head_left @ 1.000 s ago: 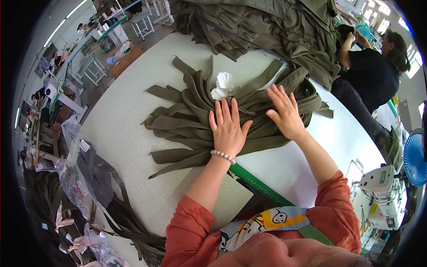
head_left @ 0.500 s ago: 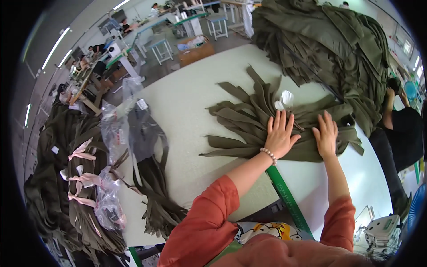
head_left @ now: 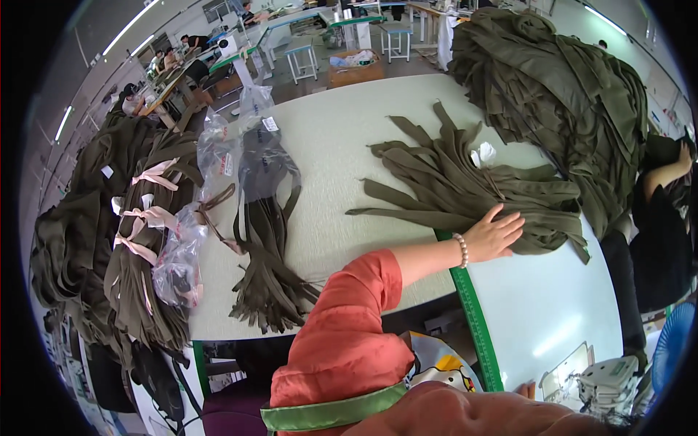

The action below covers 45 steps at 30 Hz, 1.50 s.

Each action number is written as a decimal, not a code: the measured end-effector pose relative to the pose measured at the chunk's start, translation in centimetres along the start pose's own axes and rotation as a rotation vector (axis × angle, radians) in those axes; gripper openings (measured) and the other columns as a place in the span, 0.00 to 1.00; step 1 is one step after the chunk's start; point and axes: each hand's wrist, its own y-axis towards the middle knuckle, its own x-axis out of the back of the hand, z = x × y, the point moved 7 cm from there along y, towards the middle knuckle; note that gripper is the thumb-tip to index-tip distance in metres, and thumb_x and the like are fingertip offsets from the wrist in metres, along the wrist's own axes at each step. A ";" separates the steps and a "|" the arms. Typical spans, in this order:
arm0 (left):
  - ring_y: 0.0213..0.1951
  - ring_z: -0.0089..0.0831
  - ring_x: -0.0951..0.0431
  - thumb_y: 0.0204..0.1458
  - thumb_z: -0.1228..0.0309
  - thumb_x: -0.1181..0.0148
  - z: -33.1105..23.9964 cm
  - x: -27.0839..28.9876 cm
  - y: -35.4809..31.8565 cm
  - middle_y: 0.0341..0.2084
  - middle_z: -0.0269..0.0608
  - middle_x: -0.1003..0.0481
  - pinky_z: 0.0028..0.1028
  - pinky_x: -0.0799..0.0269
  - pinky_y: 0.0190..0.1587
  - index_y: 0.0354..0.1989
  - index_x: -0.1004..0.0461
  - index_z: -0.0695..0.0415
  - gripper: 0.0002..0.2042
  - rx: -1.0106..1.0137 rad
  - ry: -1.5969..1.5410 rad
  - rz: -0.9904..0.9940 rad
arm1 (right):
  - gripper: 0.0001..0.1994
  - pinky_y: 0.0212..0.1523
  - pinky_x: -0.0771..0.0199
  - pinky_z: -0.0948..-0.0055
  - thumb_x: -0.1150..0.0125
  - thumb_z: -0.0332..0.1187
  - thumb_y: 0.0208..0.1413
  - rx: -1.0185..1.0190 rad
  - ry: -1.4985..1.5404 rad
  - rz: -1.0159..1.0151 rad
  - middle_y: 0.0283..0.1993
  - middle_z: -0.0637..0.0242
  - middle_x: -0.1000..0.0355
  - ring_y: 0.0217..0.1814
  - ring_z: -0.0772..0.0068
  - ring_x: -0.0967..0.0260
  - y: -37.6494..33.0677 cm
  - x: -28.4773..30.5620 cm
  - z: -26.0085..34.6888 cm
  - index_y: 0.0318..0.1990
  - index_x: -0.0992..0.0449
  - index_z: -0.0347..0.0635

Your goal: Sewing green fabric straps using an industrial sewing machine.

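Olive fabric strips lie fanned in a loose heap at centre right of the frame, unbundled. Your left hand rests flat and open on their near edge, gripping nothing; your right hand is out of view. Bagged strips at centre left and tied bundles at far left look finished; a large pile at upper right remains.

Clear plastic bags, white labels

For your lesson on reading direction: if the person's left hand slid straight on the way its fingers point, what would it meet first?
The left hand lies flat on the fanned olive fabric strips, fingers pointing right and slightly up. It would probably first meet more of those strips, then the big olive cloth heap.
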 end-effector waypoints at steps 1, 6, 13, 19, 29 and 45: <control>0.72 0.34 0.56 0.58 0.48 0.51 -0.2 -1.1 -0.6 0.70 0.41 0.51 0.48 0.67 0.70 0.70 0.49 0.56 0.36 0.016 -0.128 0.126 | 0.24 0.65 0.42 0.53 0.45 0.34 0.57 0.037 -0.044 -0.010 0.67 0.45 0.43 0.66 0.42 0.42 -0.4 0.0 0.0 0.59 0.35 0.32; 0.73 0.32 0.62 0.59 0.45 0.56 -0.9 -2.7 -2.4 0.72 0.40 0.55 0.44 0.71 0.72 0.71 0.51 0.53 0.36 0.057 -0.321 0.370 | 0.23 0.63 0.40 0.53 0.47 0.36 0.59 0.219 -0.259 -0.077 0.66 0.46 0.42 0.64 0.41 0.40 -2.8 0.0 0.2 0.58 0.35 0.31; 0.73 0.30 0.61 0.60 0.45 0.56 -1.1 -3.3 -1.6 0.72 0.37 0.55 0.43 0.71 0.72 0.71 0.50 0.50 0.34 0.045 -0.243 0.336 | 0.24 0.64 0.42 0.51 0.45 0.34 0.59 0.117 -0.250 -0.113 0.66 0.46 0.42 0.67 0.42 0.44 -2.1 3.2 6.8 0.59 0.37 0.30; 0.72 0.29 0.58 0.60 0.47 0.55 -0.9 -2.2 -1.7 0.71 0.35 0.52 0.40 0.68 0.72 0.70 0.49 0.47 0.32 0.075 -0.193 0.301 | 0.25 0.67 0.46 0.49 0.43 0.33 0.57 0.061 -0.109 -0.051 0.66 0.47 0.42 0.70 0.45 0.48 -1.7 4.3 8.4 0.60 0.37 0.30; 0.72 0.28 0.56 0.60 0.47 0.55 -1.2 -1.4 -2.1 0.71 0.32 0.51 0.39 0.67 0.72 0.70 0.48 0.44 0.31 0.153 -0.162 0.326 | 0.28 0.66 0.45 0.46 0.40 0.36 0.55 0.228 -0.074 -0.063 0.65 0.44 0.41 0.68 0.40 0.46 -2.3 4.9 8.8 0.60 0.37 0.30; 0.72 0.27 0.55 0.60 0.46 0.55 -0.9 -1.7 -2.1 0.70 0.30 0.48 0.38 0.67 0.72 0.69 0.45 0.44 0.30 0.176 -0.214 0.269 | 0.25 0.66 0.45 0.47 0.39 0.34 0.54 0.206 -0.088 -0.071 0.64 0.44 0.40 0.68 0.41 0.45 -1.8 6.1 10.2 0.58 0.35 0.29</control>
